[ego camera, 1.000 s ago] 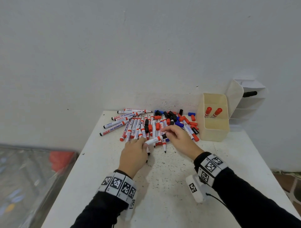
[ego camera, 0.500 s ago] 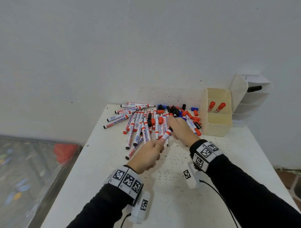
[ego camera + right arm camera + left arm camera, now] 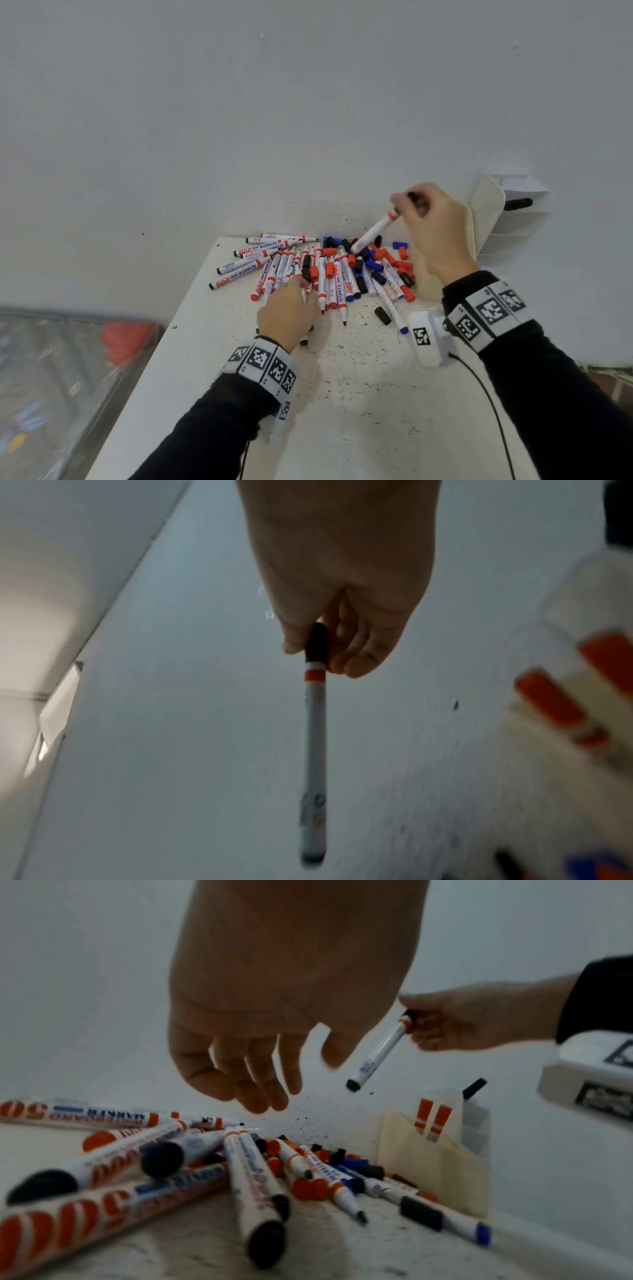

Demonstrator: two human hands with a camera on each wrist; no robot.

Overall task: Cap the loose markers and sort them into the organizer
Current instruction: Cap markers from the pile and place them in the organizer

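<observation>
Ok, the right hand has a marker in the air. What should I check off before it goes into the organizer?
1. Grip: right hand pinches the black-capped white marker at its cap end. Ok.
2. Cap on: black cap sits on the marker. Ok; fully clicked, cannot tell.
3. Colour slot: the beige plastic organizer bin holds two red-capped markers; a black marker lies in the white slotted rack. Black into the beige bin: not ok.
4. Path: marker is clear of the loose marker pile. Ok.
5. Left hand: empty, fingers relaxed over the pile. Ok.
</observation>
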